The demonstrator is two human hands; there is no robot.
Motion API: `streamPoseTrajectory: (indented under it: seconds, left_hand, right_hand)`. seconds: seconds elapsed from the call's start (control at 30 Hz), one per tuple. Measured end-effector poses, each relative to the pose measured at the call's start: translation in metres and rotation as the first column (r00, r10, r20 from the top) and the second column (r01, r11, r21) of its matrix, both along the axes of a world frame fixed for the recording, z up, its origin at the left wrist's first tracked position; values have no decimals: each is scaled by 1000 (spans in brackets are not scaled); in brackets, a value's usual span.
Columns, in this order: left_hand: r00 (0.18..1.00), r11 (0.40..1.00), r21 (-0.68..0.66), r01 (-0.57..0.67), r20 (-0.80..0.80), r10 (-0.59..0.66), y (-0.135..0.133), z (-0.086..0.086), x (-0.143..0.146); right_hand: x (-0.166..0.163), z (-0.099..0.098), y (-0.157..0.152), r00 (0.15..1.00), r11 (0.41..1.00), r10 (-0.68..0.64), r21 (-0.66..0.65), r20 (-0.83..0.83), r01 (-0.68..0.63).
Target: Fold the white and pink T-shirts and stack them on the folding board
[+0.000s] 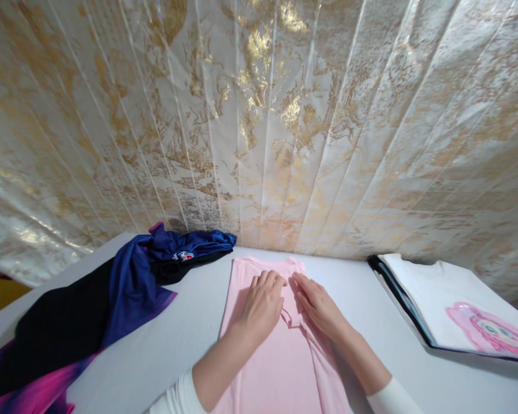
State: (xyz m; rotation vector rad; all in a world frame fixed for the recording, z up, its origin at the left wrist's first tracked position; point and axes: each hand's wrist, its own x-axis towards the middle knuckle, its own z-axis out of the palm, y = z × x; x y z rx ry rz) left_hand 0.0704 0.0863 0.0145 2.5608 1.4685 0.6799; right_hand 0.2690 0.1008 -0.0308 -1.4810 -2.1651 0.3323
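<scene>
A pink garment (276, 368) lies stretched out on the white surface in front of me, its sides folded inward. Near its upper end my left hand (263, 302) rests on the fabric, palm down, with the fingers lightly bent and no cloth visibly gripped. My right hand (317, 305) lies along the garment's right edge, fingers extended and pointing up and left. Between the hands a small folded edge of the pink cloth shows. What is under both palms is hidden.
Left of the garment is a loose heap of black, blue and pink clothes (129, 293). A stack of folded shirts (440, 287), a white one with a pink print on top, stands at the right. Shiny gold-patterned fabric (259, 126) rises behind the white surface (185, 333).
</scene>
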Motion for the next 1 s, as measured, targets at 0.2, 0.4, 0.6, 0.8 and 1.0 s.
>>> streamPoseTrajectory:
  seconds: [0.2,0.4,0.6,0.8,1.0]
  left_hand:
    - [968,968,12,250,11,-250,-35,3,3]
    - [884,882,64,466,-86,-460,-58,-3,20]
    - [783,781,110,615,-207,-587,-70,-5,24]
    - [716,719,133,682,-321,-620,-94,4,19]
    - [687,682,124,721,-260,-679,-125,-1,5]
  right_hand:
    - [-9,-15,4,960,997,-22,75,280,1]
    - [-11,-7,5,951,999,-32,49,308,17]
    - [-12,-3,4,944,1000,-25,11,328,23]
    - [-13,2,2,940,999,-22,-21,340,31]
    - [-16,3,8,946,994,-71,-57,318,94]
